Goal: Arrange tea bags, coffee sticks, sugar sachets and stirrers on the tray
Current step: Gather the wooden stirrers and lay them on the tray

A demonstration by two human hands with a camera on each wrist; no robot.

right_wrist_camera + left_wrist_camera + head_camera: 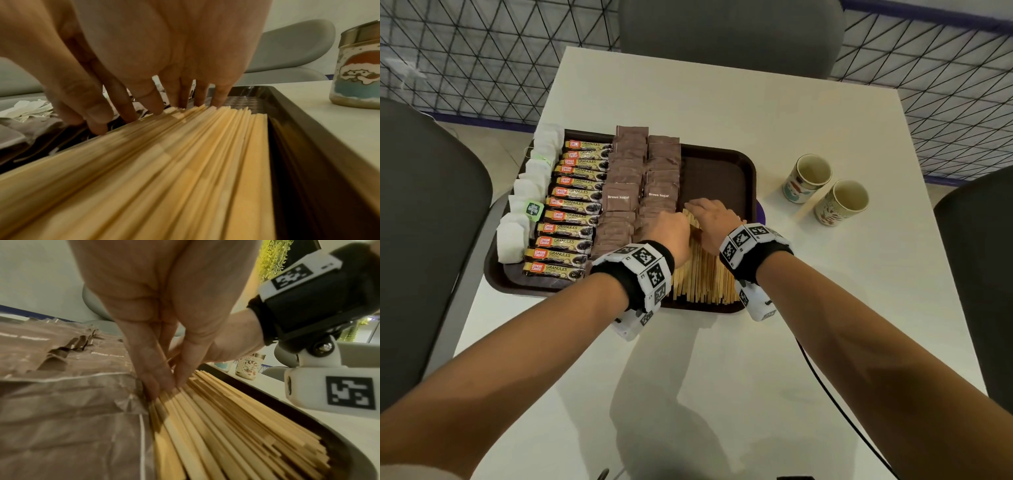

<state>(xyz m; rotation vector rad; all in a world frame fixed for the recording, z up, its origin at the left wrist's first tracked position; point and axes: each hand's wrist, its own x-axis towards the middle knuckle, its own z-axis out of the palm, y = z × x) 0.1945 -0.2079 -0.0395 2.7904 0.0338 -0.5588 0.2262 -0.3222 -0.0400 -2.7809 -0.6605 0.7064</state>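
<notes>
A brown tray (751, 178) lies on the white table. Left to right it holds a column of white tea bags (527, 205), a column of coffee sticks (575, 212), two columns of brown sugar sachets (643, 178) and a bundle of wooden stirrers (705, 277) at its near right. Both hands are on the stirrers. My left hand (164, 386) presses straight fingers down on the bundle's left edge (226, 434), beside the sachets (72, 402). My right hand (154, 110) spreads straight fingers over the stirrers' far ends (185, 178). The tray floor beyond the stirrers is bare.
Two patterned cups (806, 178) (840, 202) stand on the table right of the tray; one shows in the right wrist view (357, 73). Grey chairs surround the table. A black cable (825, 377) runs under my right forearm.
</notes>
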